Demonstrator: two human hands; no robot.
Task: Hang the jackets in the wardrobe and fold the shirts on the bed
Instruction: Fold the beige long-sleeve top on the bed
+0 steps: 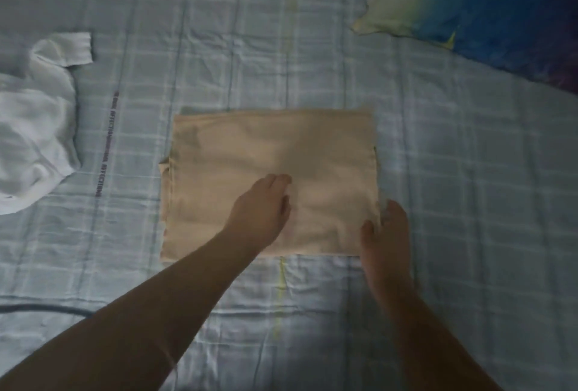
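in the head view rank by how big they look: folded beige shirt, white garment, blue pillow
1. Folded beige shirt, largest and wholly in view.
2 and 3. White garment and blue pillow: look alike in size, and the frame edge cuts both off, so no ranking between them.

Head view, single camera: worn at head height, facing forward and steeply down onto the bed [469, 171]. Close range; both forearms enter from the near edge. Wide-angle lens, checked sheet lines bowing outward toward the frame sides. Far edge cut off. No second view shares the scene.
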